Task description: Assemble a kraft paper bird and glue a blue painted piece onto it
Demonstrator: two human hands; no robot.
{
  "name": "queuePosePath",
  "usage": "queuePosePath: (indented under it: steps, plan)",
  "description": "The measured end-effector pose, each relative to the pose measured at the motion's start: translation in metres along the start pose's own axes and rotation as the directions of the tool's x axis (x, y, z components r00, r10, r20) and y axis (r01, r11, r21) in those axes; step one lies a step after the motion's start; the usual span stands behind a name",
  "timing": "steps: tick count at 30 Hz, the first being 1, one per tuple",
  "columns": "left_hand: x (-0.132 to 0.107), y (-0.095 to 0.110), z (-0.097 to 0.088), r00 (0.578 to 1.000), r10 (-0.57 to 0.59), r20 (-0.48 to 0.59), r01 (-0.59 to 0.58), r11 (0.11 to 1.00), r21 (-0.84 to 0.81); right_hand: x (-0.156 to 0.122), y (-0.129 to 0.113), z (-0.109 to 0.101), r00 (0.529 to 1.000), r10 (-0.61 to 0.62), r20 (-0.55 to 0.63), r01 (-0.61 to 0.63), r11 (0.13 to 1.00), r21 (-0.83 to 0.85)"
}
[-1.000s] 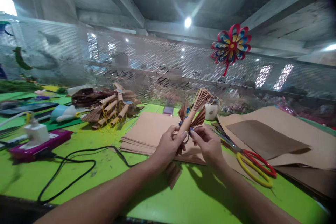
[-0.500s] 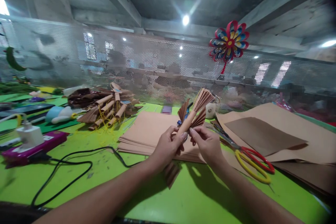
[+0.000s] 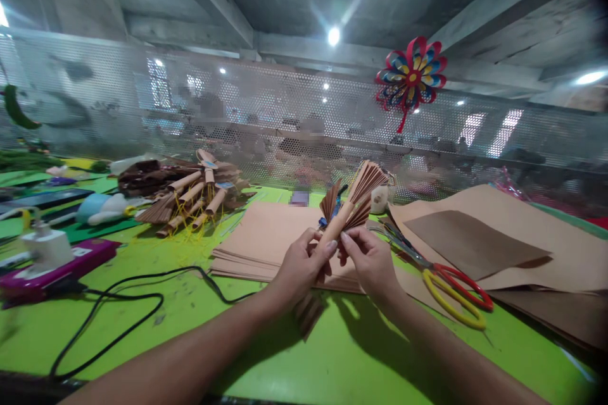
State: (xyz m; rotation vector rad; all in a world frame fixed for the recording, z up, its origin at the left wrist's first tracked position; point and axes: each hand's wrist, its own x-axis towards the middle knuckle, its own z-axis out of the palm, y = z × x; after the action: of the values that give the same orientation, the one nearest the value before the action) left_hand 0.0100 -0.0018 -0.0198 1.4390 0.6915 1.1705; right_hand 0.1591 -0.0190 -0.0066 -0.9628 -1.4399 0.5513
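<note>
A brown paper craft figure [image 3: 340, 220] is held up at the middle, tilted to the right; it has a smooth rolled body and pleated fan-shaped wings and tail. My left hand [image 3: 304, 261] is closed around the lower end of the roll, thumb lying on top. More pleated paper [image 3: 310, 315] hangs below that hand. On the roll's right side my right hand [image 3: 369, 258] is closed in a pinch, thumb and fingers against the figure under the pleats; its fingertips are partly hidden. A stack of brown paper sheets [image 3: 256, 237] lies behind and beneath both hands.
Scissors with red and yellow handles [image 3: 451, 288] lie to the right, beside large brown sheets [image 3: 513, 215]. Similar finished paper figures [image 3: 192, 196] are piled at the left. A purple power strip [image 3: 61, 269] with a black cord [image 3: 128, 285] occupies the near left. Perforated panel [image 3: 266, 101] stands behind.
The view has shifted slightly, so everything sits a little further left. My right fingers have moved a little against the paper figure; the left hand keeps its hold.
</note>
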Motion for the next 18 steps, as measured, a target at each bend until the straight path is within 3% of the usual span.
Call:
queuePosePath:
  steps: [10,18]
  plan:
    - [0.001,0.0014,0.0015,0.999,-0.023,0.023,0.024,0.999,-0.043,0.0029,0.0062,-0.0002,0.989,0.106,0.098,-0.126,0.966,0.225]
    - [-0.0004,0.0009,0.0014,0.999,-0.042,0.007,0.043,0.999,-0.019,0.0055,0.0058,-0.0016,0.981,0.164,0.106,-0.187,0.942,0.28]
